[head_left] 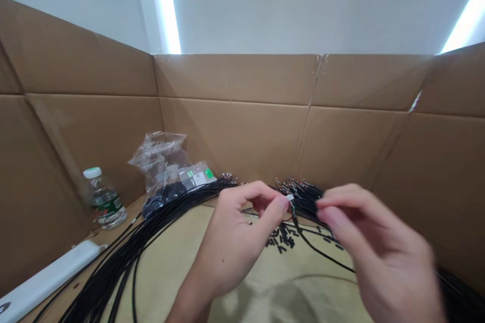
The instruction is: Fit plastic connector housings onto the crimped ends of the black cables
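Over the worktop [182, 252], pinching one white connector [290, 197] in left hand [237, 234], grip closed on it. Holding right hand [384, 247] just beside, fingertips together, contents too blurred to tell. Counting two clusters of cable ends [299, 189] behind; one bottle [108, 204] far left.

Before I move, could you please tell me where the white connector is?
In the head view, the white connector is just right of centre, held in the fingers of the left hand, with the right hand to its right.
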The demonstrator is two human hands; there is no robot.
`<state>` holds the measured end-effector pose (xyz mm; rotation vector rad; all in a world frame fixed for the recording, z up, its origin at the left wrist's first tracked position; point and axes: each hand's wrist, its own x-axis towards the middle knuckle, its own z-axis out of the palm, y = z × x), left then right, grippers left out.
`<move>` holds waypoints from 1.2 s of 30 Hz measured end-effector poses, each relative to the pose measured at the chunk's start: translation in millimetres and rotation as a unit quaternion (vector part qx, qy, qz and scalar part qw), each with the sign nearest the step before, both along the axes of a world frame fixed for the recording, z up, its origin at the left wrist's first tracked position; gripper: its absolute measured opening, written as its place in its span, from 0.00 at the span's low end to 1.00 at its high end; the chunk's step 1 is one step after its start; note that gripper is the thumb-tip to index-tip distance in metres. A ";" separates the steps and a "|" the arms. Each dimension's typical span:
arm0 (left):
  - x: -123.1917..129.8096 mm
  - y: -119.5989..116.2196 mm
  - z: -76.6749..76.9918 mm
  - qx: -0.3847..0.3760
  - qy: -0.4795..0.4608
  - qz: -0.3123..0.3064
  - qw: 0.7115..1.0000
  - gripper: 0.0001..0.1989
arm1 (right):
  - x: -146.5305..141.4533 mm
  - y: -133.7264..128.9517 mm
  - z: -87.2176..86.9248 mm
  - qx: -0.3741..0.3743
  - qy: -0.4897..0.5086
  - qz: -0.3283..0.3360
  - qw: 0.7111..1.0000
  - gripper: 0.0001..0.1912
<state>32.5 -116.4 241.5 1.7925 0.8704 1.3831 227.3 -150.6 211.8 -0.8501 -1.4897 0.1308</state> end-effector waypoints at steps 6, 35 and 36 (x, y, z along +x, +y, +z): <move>0.9 2.7 -0.4 0.004 0.006 0.010 1.000 0.14 | -14.3 22.9 10.3 -0.023 0.017 0.096 0.995 0.05; 11.5 -1.5 -0.6 0.036 -0.023 0.015 0.999 0.13 | -29.1 12.1 2.6 0.015 0.024 0.039 0.999 0.09; 11.9 -1.0 -0.6 0.036 -0.028 0.016 0.999 0.13 | -28.5 15.1 1.6 0.003 0.046 0.073 0.996 0.09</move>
